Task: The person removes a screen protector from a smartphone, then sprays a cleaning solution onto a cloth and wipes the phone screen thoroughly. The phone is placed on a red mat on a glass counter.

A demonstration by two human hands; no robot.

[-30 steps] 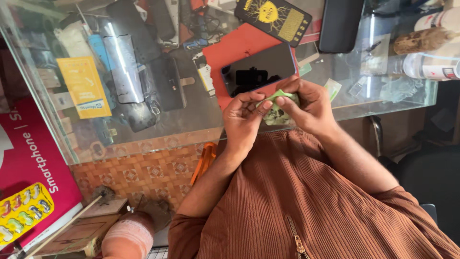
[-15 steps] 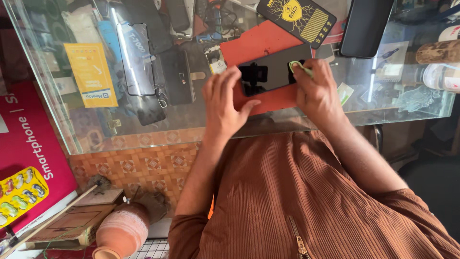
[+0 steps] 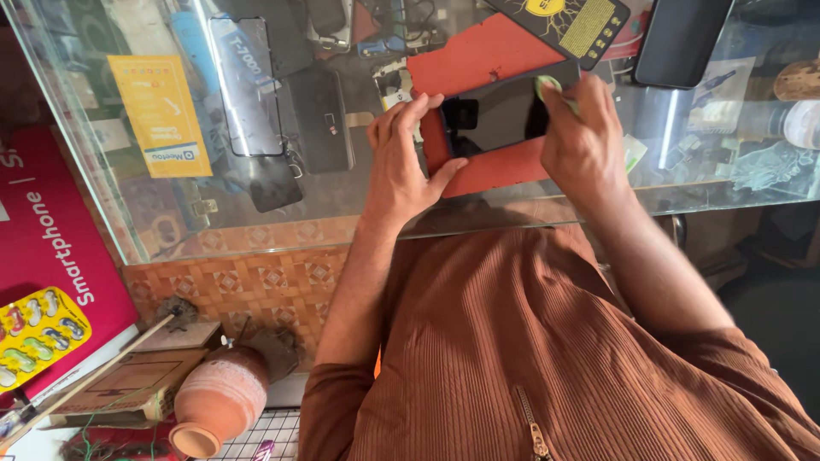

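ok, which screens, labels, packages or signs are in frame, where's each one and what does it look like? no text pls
Phone: dark blank screen, on red mat, left hand steadying, right hand wiping with green wipe.
Yellow label: rectangular, under glass counter, left.
Black-and-yellow package: flat, top centre.
Dark phone: top right, screen blank.
Red sign: white lettering, far left.
Yellow blister pack: lower left.

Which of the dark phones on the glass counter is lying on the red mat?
The black smartphone between both hands lies on the red mat; the left hand steadies it. The other phones lie directly on glass.
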